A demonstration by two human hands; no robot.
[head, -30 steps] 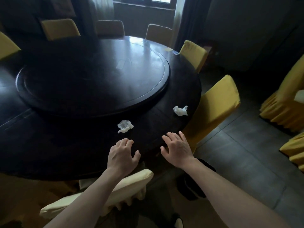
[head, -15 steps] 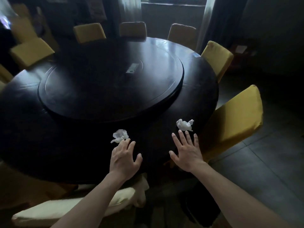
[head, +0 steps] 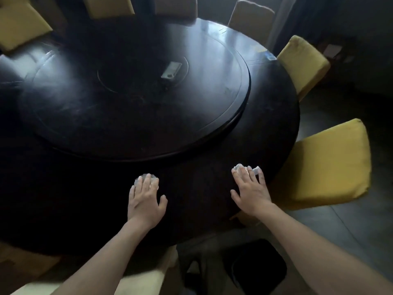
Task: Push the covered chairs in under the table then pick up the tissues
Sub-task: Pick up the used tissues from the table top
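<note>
1. Dark wood round table with a raised turntable in its middle; a small flat grey object lies there, and no writing on it can be read.
2. Left hand lies flat, fingers straight over a crumpled white tissue; its grip is wide, not closed.
3. Right hand likewise covers a second tissue near the table's edge, fingers spread.
4. Yellow covered chairs ring the table.
</note>
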